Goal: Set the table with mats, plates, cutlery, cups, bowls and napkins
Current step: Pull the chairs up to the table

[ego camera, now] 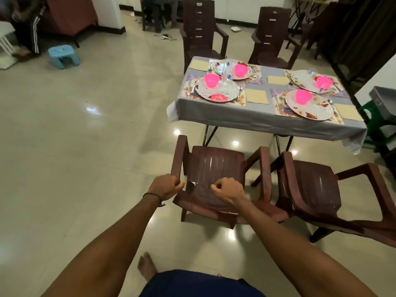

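Head view, left to right. A blue stool (63, 55) stood on the tiled floor (85, 146) at far left. The left hand (167, 186), with a dark band (153, 195) on its wrist, was held out with fingers curled, the fingertips at the left edge of the near chair (216, 166); whether they gripped that edge could not be told. The right hand (228, 189) hung over the same chair in a loose fist, nothing visible in it. Beyond the chair stood the table (225, 116) under a grey cloth, laid for four. Each floral mat (237, 100) carried one of the plates (216, 92) (222, 67) (302, 79) (308, 108). On each plate sat one of the pink bowls (212, 80) (241, 70) (324, 82) (303, 96). Beige napkins (199, 65) (256, 96) (278, 80) (348, 111) lay flat beside the mats. Cutlery (192, 88) lay along the plate rims. Clear cups (227, 79) stood by the bowls, too blurred to count. A second chair (310, 181) stood just right of the near one, and two far chairs (200, 28) (272, 33) faced the table's other side. At far right a grey bin (383, 97) rested on a green stand (372, 125).
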Demonstrator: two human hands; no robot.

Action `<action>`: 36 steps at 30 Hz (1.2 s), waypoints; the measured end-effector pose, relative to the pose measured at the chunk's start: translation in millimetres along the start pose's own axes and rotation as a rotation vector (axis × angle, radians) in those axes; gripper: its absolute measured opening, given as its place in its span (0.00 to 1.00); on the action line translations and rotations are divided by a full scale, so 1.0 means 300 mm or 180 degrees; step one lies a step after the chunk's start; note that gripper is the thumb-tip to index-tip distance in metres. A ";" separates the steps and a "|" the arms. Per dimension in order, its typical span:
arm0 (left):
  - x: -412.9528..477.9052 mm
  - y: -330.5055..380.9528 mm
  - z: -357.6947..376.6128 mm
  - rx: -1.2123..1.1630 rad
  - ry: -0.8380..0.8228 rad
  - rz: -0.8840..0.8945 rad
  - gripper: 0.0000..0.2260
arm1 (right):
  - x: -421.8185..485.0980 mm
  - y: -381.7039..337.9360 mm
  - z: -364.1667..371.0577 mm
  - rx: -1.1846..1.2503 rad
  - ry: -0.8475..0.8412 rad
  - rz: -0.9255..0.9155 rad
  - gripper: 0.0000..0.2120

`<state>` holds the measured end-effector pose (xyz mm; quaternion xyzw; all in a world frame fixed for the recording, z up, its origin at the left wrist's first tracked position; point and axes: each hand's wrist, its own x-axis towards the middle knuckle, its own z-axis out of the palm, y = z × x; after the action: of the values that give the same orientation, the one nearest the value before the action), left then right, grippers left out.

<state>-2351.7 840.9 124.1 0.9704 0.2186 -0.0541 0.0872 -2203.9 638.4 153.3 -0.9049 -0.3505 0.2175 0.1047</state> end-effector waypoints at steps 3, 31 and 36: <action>0.026 -0.152 -0.038 -0.0100 0.0066 -0.0099 0.21 | 0.084 -0.153 0.026 0.0037 0.0061 -0.0033 0.16; 0.517 -1.491 -0.196 -0.0565 -0.0021 -0.0267 0.12 | 1.109 -1.209 0.337 0.0375 0.0472 0.0255 0.09; 0.827 -1.686 -0.312 -0.0548 0.0085 -0.0164 0.16 | 1.441 -1.343 0.247 0.0500 0.0592 0.0348 0.10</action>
<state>-2341.9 1411.6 106.5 0.9540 0.2485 -0.0244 0.1660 -2190.6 1230.3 87.1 -0.9279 -0.2714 0.1648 0.1953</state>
